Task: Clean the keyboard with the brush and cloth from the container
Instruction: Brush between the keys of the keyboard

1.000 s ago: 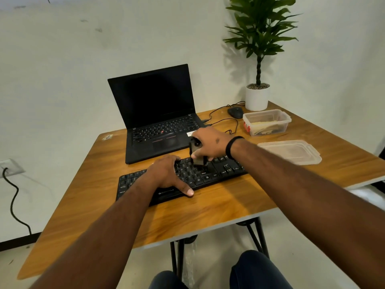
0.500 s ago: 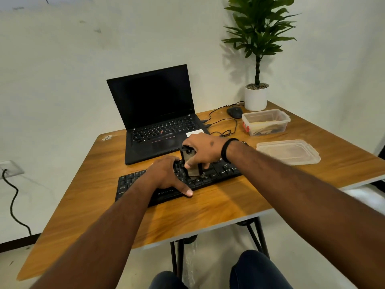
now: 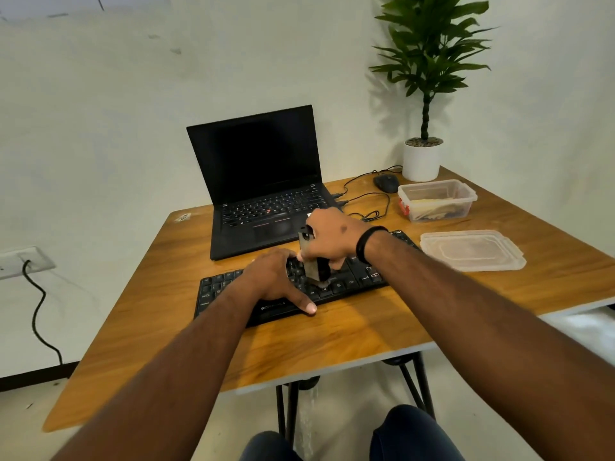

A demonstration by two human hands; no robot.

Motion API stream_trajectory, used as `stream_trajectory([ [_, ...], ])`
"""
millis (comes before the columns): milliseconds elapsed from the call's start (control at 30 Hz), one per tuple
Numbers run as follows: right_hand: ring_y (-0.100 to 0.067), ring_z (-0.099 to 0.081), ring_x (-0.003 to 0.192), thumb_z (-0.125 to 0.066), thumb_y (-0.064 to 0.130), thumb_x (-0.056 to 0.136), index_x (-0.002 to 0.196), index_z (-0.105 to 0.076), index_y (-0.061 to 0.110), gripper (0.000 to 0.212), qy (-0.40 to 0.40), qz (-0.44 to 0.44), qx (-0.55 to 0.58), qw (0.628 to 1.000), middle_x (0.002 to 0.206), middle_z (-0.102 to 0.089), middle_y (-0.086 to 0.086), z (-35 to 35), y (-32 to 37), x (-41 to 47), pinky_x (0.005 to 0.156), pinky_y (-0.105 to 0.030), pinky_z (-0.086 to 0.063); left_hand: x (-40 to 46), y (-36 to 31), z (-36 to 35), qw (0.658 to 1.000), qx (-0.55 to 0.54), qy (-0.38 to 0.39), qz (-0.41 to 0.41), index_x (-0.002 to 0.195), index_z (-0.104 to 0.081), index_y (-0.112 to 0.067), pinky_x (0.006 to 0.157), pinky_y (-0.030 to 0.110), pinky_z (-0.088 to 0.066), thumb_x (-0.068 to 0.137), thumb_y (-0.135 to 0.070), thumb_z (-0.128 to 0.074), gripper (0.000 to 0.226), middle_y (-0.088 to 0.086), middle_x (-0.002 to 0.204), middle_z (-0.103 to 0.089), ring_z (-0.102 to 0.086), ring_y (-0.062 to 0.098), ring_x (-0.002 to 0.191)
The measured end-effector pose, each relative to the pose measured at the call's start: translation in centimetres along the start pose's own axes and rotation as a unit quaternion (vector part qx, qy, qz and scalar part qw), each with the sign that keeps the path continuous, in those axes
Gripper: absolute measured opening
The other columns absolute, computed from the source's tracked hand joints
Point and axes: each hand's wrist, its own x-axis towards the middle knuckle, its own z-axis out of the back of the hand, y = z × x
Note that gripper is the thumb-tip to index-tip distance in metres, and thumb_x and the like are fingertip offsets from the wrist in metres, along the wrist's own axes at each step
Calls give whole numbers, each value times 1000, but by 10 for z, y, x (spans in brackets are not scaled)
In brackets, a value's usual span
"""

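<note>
Right hand [image 3: 332, 239] pinches the brush [image 3: 314, 261] upright, bristles down on the keyboard [image 3: 349, 281] – long axis running left-right across the tabletop [image 3: 382, 327] – while the spread left hand [image 3: 271, 277] steadies it.

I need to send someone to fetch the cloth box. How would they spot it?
Find the potted plant at the wooden table's far right corner. Just in front stands the container: clear, open, with stuff inside. Unlike the flat lid nearer the person, it has tall walls.
</note>
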Motion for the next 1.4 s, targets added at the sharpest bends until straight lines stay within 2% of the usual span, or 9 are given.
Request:
stream_trajectory([
  [133,-20,-60,72,-67,30,89,79,-55,13,23,-117,-28,-68,990,71,-57,-1,-7,-12,-6,50,-23,-37,1,0,-1,1000,3,3,4,152,-35,-21,115,45,-37,41,-57,-96,132,1,152,-40,-38,25,138],
  [300,-18,-65,49,-75,24,84,93,-57,8,26,-14,-67,91,993,77,-70,-11,1,-24,-24,45,-25,-51,4,1,0,1000,9,1,3,149,-39,-22,112,45,-39,35,-61,-95,132,-1,146,-45,-43,24,132],
  [533,0,-58,66,-85,30,74,73,-57,25,29,-187,-13,221,957,74,-63,9,-37,-41,-55,55,-12,-43,0,-3,1,1000,16,-2,-4,151,-36,-19,114,43,-38,42,-56,-96,130,1,149,-43,-42,24,135],
  [667,-3,-63,65,-85,22,75,73,-62,18,24,-288,-55,336,895,73,-67,3,-52,-63,-73,52,-16,-48,-2,-6,3,1000,24,11,-2,153,-33,-18,114,44,-37,43,-54,-97,132,2,152,-41,-41,25,137],
  [833,-15,-58,46,-77,13,85,79,-65,9,14,-449,-126,504,727,68,-69,-6,-59,-77,-87,35,-23,-45,3,-19,14,995,79,65,7,148,-35,-19,110,44,-41,42,-58,-96,128,0,147,-43,-45,25,131],
  [1000,-16,-63,54,-83,5,77,88,-70,5,17,-486,-160,579,634,78,-73,-11,-55,-86,-82,46,-27,-53,15,-45,0,997,63,43,-29,131,-50,-25,101,43,-48,34,-79,-85,116,-4,131,-56,-55,19,115],
  [1133,-13,-61,52,-84,4,75,83,-70,7,17,-488,-161,580,632,71,-72,-5,-54,-89,-81,48,-26,-52,24,-67,-15,996,63,-3,-59,140,-46,-20,104,42,-46,44,-72,-88,117,-2,137,-53,-51,20,122],
  [1300,-15,-61,51,-77,7,82,85,-69,7,9,-502,-159,574,627,66,-71,-2,-58,-96,-80,47,-29,-51,24,-69,-8,995,81,35,-41,150,-36,-21,107,41,-45,39,-65,-94,132,-3,147,-46,-48,21,130],
  [1400,-18,-64,52,-74,12,86,85,-68,9,7,-509,-146,527,665,70,-72,-4,-61,-95,-81,47,-31,-54,21,-64,-6,994,92,43,-36,149,-36,-22,106,41,-46,37,-63,-95,132,-4,146,-45,-48,20,129],
])
